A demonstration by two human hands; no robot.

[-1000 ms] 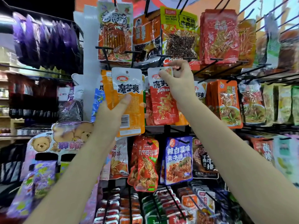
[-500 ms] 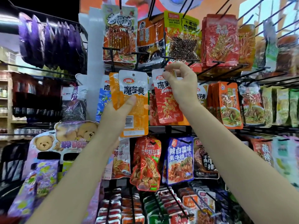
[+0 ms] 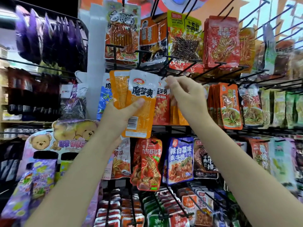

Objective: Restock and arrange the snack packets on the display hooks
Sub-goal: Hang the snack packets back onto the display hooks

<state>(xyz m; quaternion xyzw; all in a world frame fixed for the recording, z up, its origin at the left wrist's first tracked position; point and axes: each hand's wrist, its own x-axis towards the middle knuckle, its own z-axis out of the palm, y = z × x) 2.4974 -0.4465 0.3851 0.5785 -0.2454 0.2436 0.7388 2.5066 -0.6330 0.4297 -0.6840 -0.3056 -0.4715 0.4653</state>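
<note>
Black wire hooks (image 3: 185,69) stuck out from a tall display rack, and almost every one carried snack packets in red, orange, green and blue. Purple bags (image 3: 49,35) hung on a rail at the far left, and a cardboard sign with teddy bears (image 3: 65,136) stood lower on that side.

At the middle of the rack, the left hand (image 3: 118,117) gripped a small fan of orange packets (image 3: 139,102) (at least two, one partly behind the other). The thumb pressed on the front packet, just below its white top with black characters, and a barcode showed near the bottom edge. These packets were held in front of the rack, slightly tilted, and were not on any hook.

Just beside them, the right hand (image 3: 188,95) was raised to the top of a red packet (image 3: 161,105) of the same brand, which hung in the middle row. Its fingers were curled and pinched the white upper edge of this packet, close to the tip of a hook. I could not tell if the packet's hole was already on the hook. More orange packets hung behind the red one.
</note>
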